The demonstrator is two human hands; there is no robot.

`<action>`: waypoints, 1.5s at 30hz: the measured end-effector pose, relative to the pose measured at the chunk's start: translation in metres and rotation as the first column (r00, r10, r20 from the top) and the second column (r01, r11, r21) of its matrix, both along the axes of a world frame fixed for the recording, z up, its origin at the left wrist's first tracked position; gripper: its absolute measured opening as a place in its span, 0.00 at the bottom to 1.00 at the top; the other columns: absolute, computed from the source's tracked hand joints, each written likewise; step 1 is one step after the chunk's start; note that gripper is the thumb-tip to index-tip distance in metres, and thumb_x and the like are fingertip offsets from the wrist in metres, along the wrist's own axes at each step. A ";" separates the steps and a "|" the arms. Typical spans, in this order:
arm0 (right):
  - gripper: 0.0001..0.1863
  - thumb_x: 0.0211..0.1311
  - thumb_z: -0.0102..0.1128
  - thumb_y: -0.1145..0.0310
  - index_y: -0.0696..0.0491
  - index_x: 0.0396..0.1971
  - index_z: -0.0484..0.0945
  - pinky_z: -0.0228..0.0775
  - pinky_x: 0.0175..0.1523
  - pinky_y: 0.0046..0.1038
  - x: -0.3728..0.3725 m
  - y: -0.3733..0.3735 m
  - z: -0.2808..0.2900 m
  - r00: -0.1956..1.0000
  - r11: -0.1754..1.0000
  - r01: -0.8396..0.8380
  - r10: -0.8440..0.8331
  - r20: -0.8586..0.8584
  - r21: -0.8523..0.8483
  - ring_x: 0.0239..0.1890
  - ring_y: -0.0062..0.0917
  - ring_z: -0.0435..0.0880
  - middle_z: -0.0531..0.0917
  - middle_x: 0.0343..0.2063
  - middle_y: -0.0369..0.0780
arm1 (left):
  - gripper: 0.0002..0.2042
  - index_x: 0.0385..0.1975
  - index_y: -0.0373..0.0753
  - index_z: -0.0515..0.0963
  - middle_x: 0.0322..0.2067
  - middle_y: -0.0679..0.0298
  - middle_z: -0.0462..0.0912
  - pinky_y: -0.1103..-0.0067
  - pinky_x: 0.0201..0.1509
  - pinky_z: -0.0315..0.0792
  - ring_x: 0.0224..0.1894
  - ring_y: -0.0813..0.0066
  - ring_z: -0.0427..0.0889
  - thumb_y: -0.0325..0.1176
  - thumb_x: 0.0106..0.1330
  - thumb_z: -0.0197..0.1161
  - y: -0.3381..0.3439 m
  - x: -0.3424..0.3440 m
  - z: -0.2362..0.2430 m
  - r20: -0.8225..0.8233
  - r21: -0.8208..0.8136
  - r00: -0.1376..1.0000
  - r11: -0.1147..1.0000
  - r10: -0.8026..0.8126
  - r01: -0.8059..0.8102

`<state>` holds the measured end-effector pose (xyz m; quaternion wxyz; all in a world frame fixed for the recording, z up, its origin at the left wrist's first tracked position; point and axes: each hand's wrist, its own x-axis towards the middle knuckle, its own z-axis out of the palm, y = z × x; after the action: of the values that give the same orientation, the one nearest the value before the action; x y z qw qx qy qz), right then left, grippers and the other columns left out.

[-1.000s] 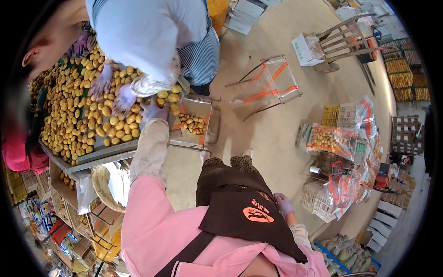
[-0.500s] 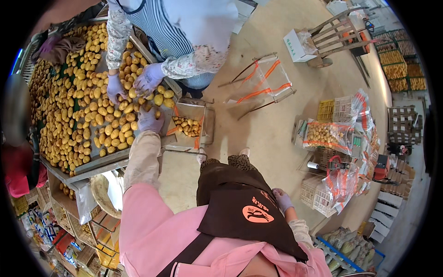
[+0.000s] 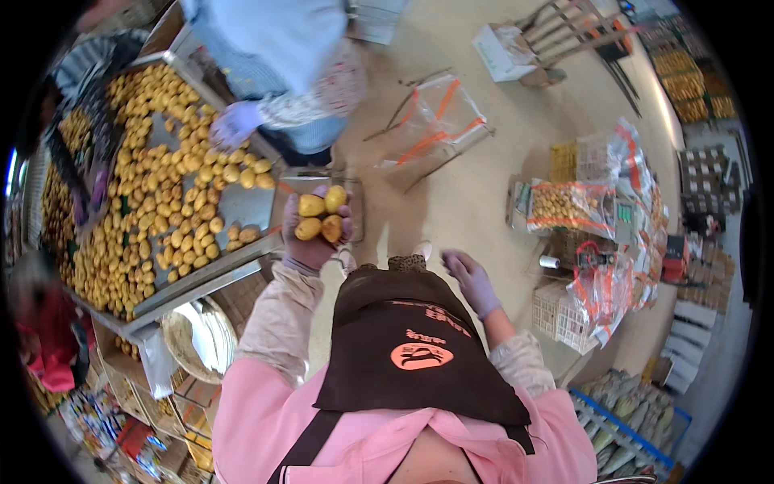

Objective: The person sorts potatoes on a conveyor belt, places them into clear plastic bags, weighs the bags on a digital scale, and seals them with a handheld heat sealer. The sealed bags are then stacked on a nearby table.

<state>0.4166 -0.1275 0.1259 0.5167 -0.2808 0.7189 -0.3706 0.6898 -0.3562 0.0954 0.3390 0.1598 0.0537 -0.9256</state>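
My left hand (image 3: 308,252), in a purple glove, is cupped palm up and closed around several yellow potatoes (image 3: 310,205). It is just off the front right corner of a metal-edged table (image 3: 201,277) strewn with loose potatoes (image 3: 173,202). Behind this hand is a framed bag holder (image 3: 352,211), its contents mostly hidden. My right hand (image 3: 474,284), also gloved, hangs at the right of my dark apron (image 3: 419,339). Its fingers are stretched out, and nothing shows in it. Across the table, a co-worker's gloved hand (image 3: 234,125) touches potatoes at the right edge.
A clear bag with orange stripes (image 3: 443,121) hangs on a floor stand ahead. To the right, a filled potato bag (image 3: 568,203) sits among crates (image 3: 556,315). A hand cart (image 3: 576,36) bears a white box (image 3: 504,52). At the left, another person's arms (image 3: 89,161) reach over the table.
My left hand has lifted away from the table toward me and turned palm up with several potatoes in it. My right hand has risen forward from beside the apron.
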 end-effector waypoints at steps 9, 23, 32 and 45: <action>0.23 0.77 0.41 0.57 0.53 0.64 0.68 0.56 0.72 0.30 -0.016 -0.051 -0.026 0.370 0.622 0.783 -0.436 0.820 -0.022 0.65 0.27 0.69 0.74 0.61 0.39 | 0.27 0.65 0.36 0.66 0.62 0.41 0.65 0.60 0.69 0.58 0.64 0.42 0.64 0.42 0.69 0.57 0.119 -0.207 0.010 0.664 -0.551 0.493 -0.079 0.562 0.831; 0.19 0.69 0.47 0.46 0.42 0.46 0.77 0.71 0.56 0.56 -0.435 0.124 -0.039 0.065 0.123 0.991 -0.064 0.996 -0.057 0.50 0.38 0.78 0.80 0.47 0.40 | 0.23 0.66 0.35 0.65 0.69 0.48 0.60 0.67 0.74 0.53 0.73 0.55 0.56 0.37 0.75 0.52 0.182 -0.508 0.003 0.737 -0.567 0.591 -0.176 0.326 0.805; 0.25 0.72 0.40 0.40 0.44 0.53 0.72 0.69 0.60 0.57 -0.726 0.159 -0.053 -0.361 -0.392 0.876 -0.145 0.921 0.282 0.58 0.43 0.72 0.74 0.55 0.40 | 0.19 0.60 0.37 0.71 0.57 0.61 0.74 0.74 0.62 0.68 0.58 0.67 0.74 0.41 0.75 0.52 0.147 -0.558 -0.018 0.935 -0.174 0.267 0.355 -0.232 0.919; 0.14 0.70 0.53 0.53 0.47 0.44 0.76 0.78 0.36 0.30 -0.699 0.213 -0.214 -0.274 -0.126 0.947 -0.794 0.542 0.294 0.27 0.26 0.82 0.79 0.25 0.30 | 0.18 0.47 0.40 0.77 0.37 0.69 0.78 0.83 0.41 0.70 0.36 0.82 0.75 0.48 0.69 0.60 0.065 -0.860 -0.060 0.939 -0.126 0.161 0.134 -0.302 0.983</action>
<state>-0.2821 0.0852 -0.0879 0.2102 0.4116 0.4287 -0.7763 -0.1706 -0.2912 0.0356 -0.1638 0.3602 -0.5733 -0.7174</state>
